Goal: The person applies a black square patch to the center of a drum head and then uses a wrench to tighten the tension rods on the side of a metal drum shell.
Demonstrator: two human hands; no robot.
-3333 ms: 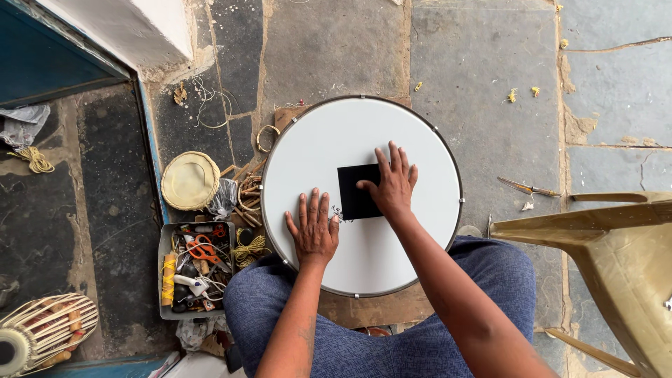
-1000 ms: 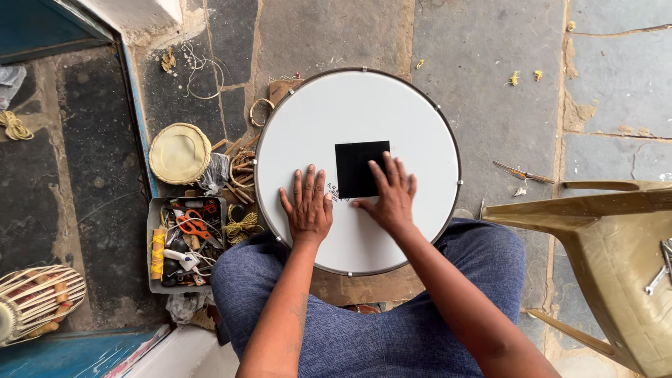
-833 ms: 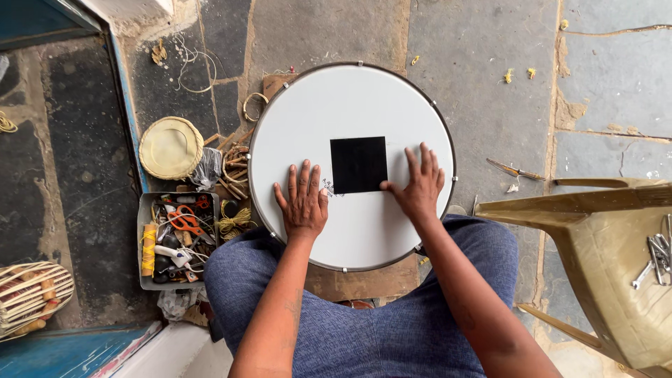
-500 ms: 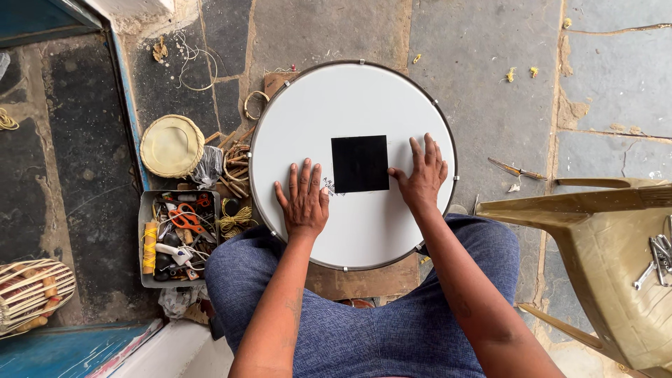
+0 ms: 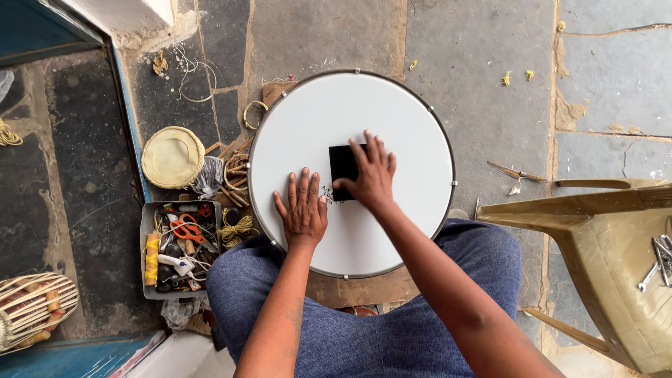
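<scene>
A large round drum with a white head (image 5: 392, 231) lies flat on the stone floor (image 5: 483, 84), its near edge against the seated person's knees, so the skin faces up within easy reach of both arms. A black square patch (image 5: 341, 162) sits near the middle of the skin.

The right hand (image 5: 371, 175) lies flat over the right part of the patch, fingers spread and palm down, apparently pressing it onto the skin. The left hand (image 5: 302, 210) rests open on the bare white head just left of and nearer than the patch, fingers splayed, seemingly steadying the drum while the other hand presses. Neither hand grips anything.

To the left of the drum, a shallow tray (image 5: 147, 217) holds orange-handled scissors (image 5: 185, 229), a spool of yellow thread (image 5: 152, 257) and small tools, close enough to reach. Farther left and beyond it lies a round pale yellow disc (image 5: 173, 157). A small rope-laced drum (image 5: 31, 308) lies at the near left. On the right stands a tan plastic chair (image 5: 602, 238) with metal tools (image 5: 658, 259) on its seat.
</scene>
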